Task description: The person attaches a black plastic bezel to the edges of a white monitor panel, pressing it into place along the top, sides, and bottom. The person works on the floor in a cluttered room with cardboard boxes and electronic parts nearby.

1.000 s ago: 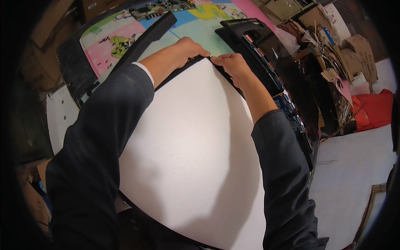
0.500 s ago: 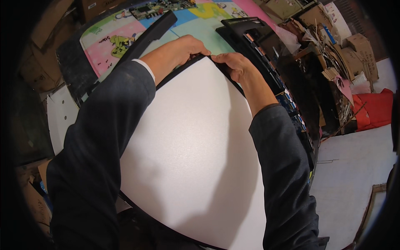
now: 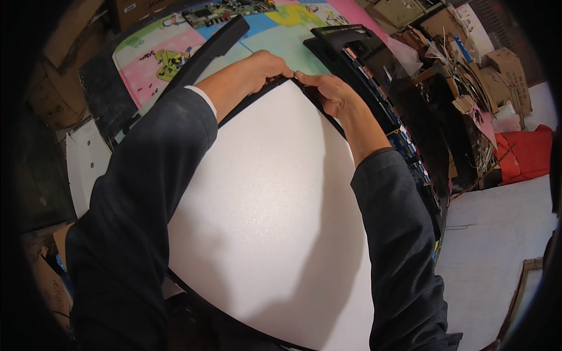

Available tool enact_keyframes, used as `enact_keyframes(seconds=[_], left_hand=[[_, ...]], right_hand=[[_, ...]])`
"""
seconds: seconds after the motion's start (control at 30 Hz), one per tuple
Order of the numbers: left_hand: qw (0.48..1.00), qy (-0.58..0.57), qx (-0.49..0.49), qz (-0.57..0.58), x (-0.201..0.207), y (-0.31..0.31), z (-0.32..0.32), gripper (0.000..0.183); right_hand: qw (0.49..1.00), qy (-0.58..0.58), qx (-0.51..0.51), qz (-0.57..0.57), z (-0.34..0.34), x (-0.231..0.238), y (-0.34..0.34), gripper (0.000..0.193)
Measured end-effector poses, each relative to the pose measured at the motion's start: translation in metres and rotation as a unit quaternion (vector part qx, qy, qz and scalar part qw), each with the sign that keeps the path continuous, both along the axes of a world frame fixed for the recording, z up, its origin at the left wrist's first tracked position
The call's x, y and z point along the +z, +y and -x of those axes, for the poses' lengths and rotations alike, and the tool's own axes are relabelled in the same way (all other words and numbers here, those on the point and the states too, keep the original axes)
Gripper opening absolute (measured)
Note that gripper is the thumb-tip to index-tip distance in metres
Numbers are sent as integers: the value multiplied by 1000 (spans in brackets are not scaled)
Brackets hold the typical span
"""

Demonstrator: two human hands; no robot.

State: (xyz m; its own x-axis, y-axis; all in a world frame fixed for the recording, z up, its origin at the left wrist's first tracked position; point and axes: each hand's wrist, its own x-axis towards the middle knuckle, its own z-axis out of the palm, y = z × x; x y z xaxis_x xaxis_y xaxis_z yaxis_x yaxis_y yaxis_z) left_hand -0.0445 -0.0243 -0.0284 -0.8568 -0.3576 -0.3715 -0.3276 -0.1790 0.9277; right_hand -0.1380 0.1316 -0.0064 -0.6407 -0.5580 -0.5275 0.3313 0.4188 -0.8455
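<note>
A large white sheet-like panel [image 3: 263, 199] with a satin sheen lies beneath my forearms, its far corner pointing away from me. A thin black frame [image 3: 243, 106] runs along its edges. At that far corner my left hand [image 3: 266, 67] is closed, fingers curled over the frame's left side. Beside it my right hand [image 3: 329, 93] grips the frame's right side, thumb stretched toward the corner. The fingertips of both hands almost meet there. Some fingers are hidden behind the frame's edge.
A table with a colourful printed cover [image 3: 140, 70] bears a long black bar [image 3: 202, 58] and a green circuit board [image 3: 225, 11]. Right of the panel lie black frames with circuit strips [image 3: 404, 146]. Cardboard scraps [image 3: 468, 76], a red cloth [image 3: 527, 155] and a white board [image 3: 492, 234] are farther right.
Both hands stay at the panel's far corner. My right thumb has shifted slightly left and up, closer to the left fingertips. The panel has barely moved.
</note>
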Motion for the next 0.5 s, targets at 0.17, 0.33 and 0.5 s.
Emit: enact_keyframes(seconds=[0.17,0.33,0.5], left_hand=[[999,-4,-12,-38,9,3,-8,13],[998,26,-47,-25,-9,-12,2,11],[998,4,-59,-16,3,-11,-12,16]], right_hand=[[995,42,-9,-85,0,5,0,18],[999,25,-10,-39,-11,11,-4,17],[997,56,-2,-52,-33,33,-5,15]])
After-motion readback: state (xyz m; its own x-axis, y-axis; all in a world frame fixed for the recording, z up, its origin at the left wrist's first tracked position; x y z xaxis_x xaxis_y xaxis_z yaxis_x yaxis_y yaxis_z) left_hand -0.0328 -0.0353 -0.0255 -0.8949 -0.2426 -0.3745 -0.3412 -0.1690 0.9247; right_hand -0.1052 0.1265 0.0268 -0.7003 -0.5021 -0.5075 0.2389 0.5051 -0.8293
